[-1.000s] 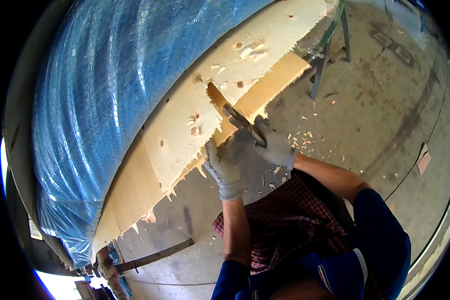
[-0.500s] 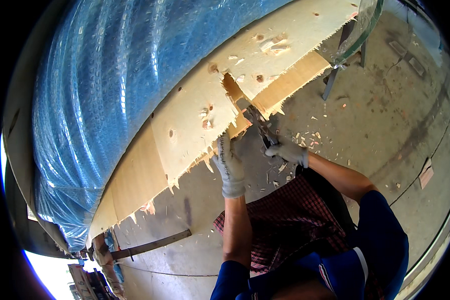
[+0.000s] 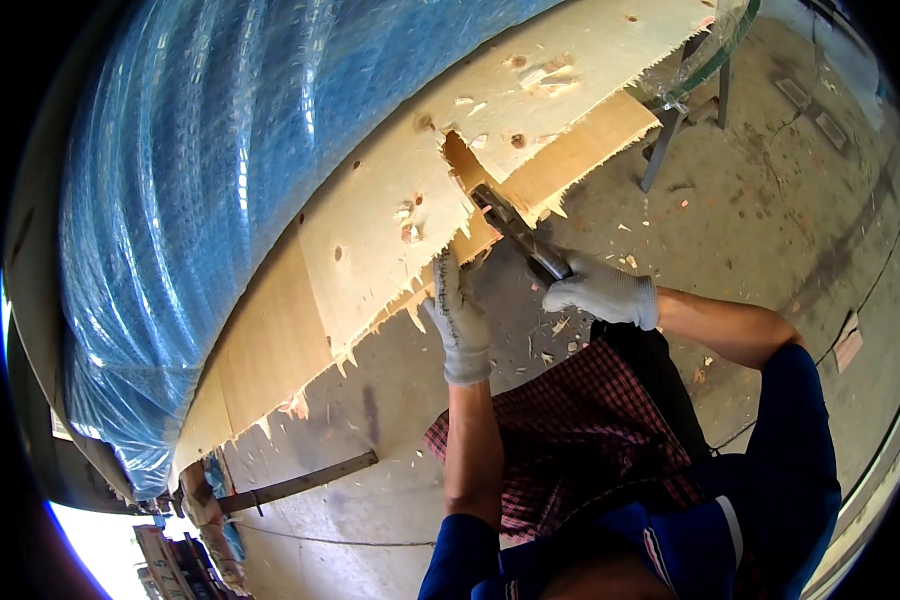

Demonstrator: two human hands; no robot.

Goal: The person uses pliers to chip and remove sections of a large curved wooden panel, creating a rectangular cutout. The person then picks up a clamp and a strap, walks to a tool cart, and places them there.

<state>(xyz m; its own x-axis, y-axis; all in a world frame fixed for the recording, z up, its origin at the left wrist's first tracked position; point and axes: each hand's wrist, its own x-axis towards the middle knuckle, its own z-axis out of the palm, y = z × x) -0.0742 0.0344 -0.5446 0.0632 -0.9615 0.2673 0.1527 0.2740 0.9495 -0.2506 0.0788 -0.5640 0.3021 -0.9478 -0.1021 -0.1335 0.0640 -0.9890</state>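
A sheet of pale plywood (image 3: 370,215) runs diagonally before me, its near edge ragged with splinters and a notch broken into it. My left hand (image 3: 458,325), in a grey-white glove, grips that splintered edge just left of the notch; some fingertips are hidden at the wood. My right hand (image 3: 605,288), gloved too, is closed round the handle end of a long dark metal tool like pliers (image 3: 518,228). The tool's head lies over the notch, at the broken wood. Loose wood chips (image 3: 408,225) lie on the plywood.
Blue-tinted bubble wrap (image 3: 200,200) covers a large bulging form behind the plywood. A metal leg (image 3: 662,150) stands at the right, by a green-edged clear sheet (image 3: 725,50). Chips litter the concrete floor (image 3: 770,240). A wooden bar (image 3: 305,482) extends at lower left.
My right hand and the tool have shifted; the hand is now farther right and higher, and the tool's head sits farther up-left over the notch. My left hand stays at the edge.
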